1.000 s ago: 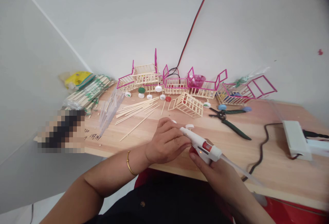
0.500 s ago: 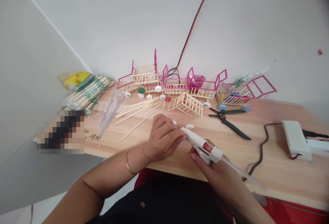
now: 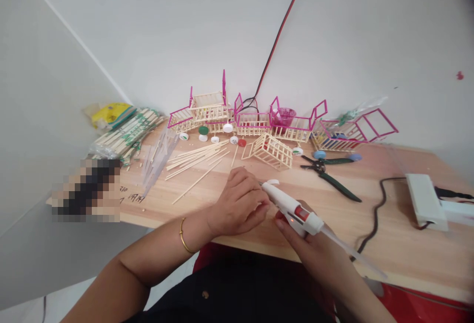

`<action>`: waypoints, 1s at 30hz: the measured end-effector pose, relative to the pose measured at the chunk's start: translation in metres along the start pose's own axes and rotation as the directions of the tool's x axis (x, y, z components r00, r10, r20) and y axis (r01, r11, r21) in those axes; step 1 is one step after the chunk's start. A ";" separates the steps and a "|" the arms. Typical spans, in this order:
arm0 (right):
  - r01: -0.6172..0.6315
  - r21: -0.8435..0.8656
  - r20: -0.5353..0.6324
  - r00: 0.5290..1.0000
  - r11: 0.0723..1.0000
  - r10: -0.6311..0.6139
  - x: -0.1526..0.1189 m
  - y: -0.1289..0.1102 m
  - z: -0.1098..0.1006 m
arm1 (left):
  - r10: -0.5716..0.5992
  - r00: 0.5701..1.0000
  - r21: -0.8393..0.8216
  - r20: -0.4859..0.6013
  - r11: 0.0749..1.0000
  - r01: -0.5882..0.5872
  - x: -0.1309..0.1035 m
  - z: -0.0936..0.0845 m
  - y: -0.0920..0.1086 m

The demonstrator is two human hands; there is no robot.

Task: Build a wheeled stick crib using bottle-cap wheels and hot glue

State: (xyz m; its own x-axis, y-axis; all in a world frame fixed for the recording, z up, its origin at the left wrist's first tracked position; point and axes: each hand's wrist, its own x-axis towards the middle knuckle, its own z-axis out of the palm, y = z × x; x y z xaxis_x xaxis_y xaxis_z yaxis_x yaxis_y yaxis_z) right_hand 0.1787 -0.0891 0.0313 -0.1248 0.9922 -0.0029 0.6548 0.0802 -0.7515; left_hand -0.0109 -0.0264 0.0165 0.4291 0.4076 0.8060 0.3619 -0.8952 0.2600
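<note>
My right hand (image 3: 309,244) is wrapped round the handle of a white glue gun (image 3: 289,204), which points up and left with a clear glue stick (image 3: 355,251) out of its back. My left hand (image 3: 242,202) is beside the nozzle, its fingers curled together; what they hold, if anything, is hidden. A white round cap (image 3: 273,182) shows just beyond the nozzle. Past my hands lies a small frame of pale sticks (image 3: 272,152), with loose sticks (image 3: 200,160) to its left.
Stick carts with magenta rails (image 3: 254,124) line the wall. Green-handled pliers (image 3: 338,187) lie right of centre. A white power box (image 3: 425,202) with a black cable is at the right. Bagged sticks (image 3: 128,133) and a yellow packet (image 3: 113,114) are at the back left.
My left hand has shifted slightly and turned, its fingertips now a little lower beside the nozzle. A white cap near its fingers is now hidden. The glue gun has barely moved.
</note>
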 end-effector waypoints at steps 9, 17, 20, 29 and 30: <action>0.118 0.021 -0.018 0.993 0.993 -0.118 0.003 -0.001 0.002 | 0.060 0.998 0.006 -0.020 0.998 -0.060 0.002 0.001 0.005; 0.136 0.010 -0.005 0.991 0.991 -0.136 0.004 0.003 0.005 | 0.083 0.996 0.037 0.039 0.996 -0.084 0.000 0.002 0.006; 0.073 0.018 -0.007 0.997 0.997 -0.073 0.003 0.004 0.001 | 0.064 0.998 0.011 0.027 0.998 -0.064 0.000 0.002 0.006; -0.055 0.104 0.095 0.994 0.993 0.045 0.002 0.010 -0.003 | 0.058 0.997 -0.012 -0.059 0.998 -0.058 0.001 0.000 0.003; -0.060 0.107 0.098 0.994 0.992 0.050 0.002 0.009 -0.003 | 0.057 0.996 -0.007 -0.062 0.998 -0.058 0.000 0.000 0.003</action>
State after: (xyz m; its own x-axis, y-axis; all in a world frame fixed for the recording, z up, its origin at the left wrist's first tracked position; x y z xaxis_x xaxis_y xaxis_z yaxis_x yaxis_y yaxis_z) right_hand 0.1865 -0.0860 0.0263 -0.1649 0.9807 -0.1049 0.5777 0.0098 -0.8162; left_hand -0.0096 -0.0290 0.0176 0.3970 0.3436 0.8511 0.3306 -0.9186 0.2166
